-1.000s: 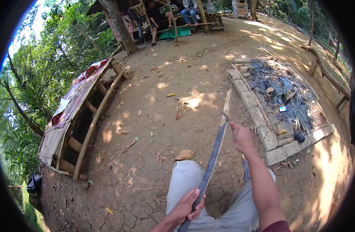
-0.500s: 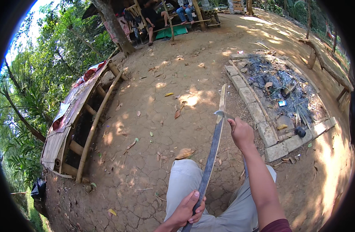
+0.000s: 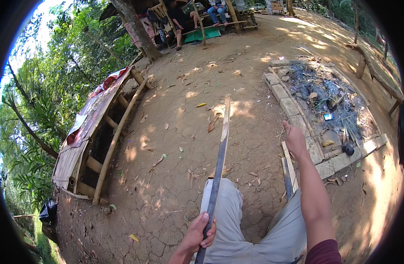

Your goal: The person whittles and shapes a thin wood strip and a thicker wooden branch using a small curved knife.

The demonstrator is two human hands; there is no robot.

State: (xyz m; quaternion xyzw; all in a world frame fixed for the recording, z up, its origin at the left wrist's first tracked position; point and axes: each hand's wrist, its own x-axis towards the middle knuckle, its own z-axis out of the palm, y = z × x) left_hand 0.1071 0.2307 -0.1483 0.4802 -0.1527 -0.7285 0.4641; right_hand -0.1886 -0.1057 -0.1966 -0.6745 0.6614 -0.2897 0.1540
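Note:
My left hand (image 3: 199, 233) is wrapped round the lower part of a long, thin wooden strip (image 3: 216, 180). This strip slants up and away over my left knee, dark along its length, with a pale, freshly cut tapered far end. To the right of the strip and apart from it, my right hand (image 3: 295, 139) is raised and closed in a fist, the thumb uppermost. The knife seen in that fist a moment earlier is hidden now, its blade out of sight. More pale and dark strips (image 3: 289, 169) lie beside my right knee.
Right of me is a brick-edged fire pit (image 3: 294, 109) with ash and charred bits. A low bamboo platform (image 3: 85, 132) stands at left. Dry leaves dot the cracked earth (image 3: 175, 132). People sit under a shelter (image 3: 210, 26) at the far end, near a tree trunk (image 3: 138, 28).
My right hand has moved right, off the strip, and the knife blade no longer shows. The strip, still in my left hand, has swung left at its far end.

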